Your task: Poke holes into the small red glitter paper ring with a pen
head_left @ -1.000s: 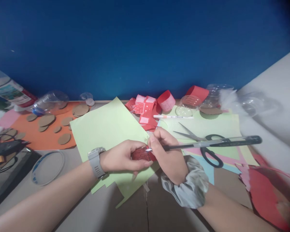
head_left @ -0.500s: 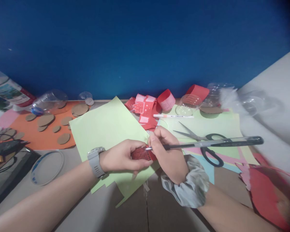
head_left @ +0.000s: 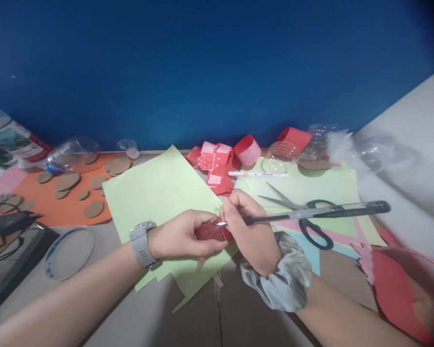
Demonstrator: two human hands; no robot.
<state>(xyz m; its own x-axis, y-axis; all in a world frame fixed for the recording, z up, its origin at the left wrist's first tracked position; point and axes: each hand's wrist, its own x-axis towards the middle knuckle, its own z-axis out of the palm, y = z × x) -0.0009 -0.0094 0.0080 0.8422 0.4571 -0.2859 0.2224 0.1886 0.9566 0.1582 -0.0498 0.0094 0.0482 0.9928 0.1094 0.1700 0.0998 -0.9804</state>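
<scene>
My left hand (head_left: 183, 237), with a grey watch on the wrist, grips a small red textured piece (head_left: 209, 232) above a light green paper sheet (head_left: 159, 193). My right hand (head_left: 251, 229), a grey scrunchie on its wrist, holds a black pen (head_left: 311, 212) that lies level and points left. The pen's tip touches the red piece where the two hands meet.
Black-handled scissors (head_left: 304, 212) lie on coloured sheets to the right. Red paper strips and rings (head_left: 220, 161) sit behind the hands beside a white marker (head_left: 256, 174). Cardboard discs (head_left: 67, 181) lie on orange paper at left, near clear plastic bottles (head_left: 70, 149), a tape ring (head_left: 68, 250) and a glue gun (head_left: 7, 222).
</scene>
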